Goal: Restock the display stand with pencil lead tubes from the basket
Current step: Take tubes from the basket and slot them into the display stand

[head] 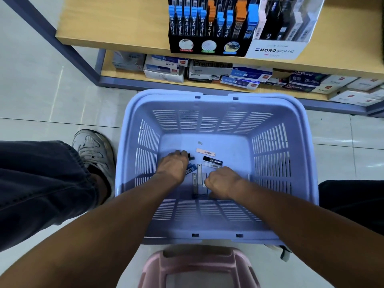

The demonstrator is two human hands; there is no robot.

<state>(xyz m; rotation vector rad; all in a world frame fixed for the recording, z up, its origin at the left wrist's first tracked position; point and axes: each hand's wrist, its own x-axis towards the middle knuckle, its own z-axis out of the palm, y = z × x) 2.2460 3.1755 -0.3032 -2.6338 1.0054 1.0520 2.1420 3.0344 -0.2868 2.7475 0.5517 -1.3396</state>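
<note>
Here, both hands reach into the basket, which sits on the floor just before the shelf. The left hand curls over dark tubes near the basket's floor centre. The right hand is curled beside grey tubes; whether it grips one cannot be told. A further tube lies just beyond the right hand. The step in hand is judged to be gathering: collect several tubes aligned lengthwise, so that they slot readily into the stand on the shelf above the basket. Legible on the stand's tubes: "0.7", "2B", "HB". The box beside it reads "MONO graph MG"; lower-shelf cartons read "Premium", "DelGuard", "2B".
</note>
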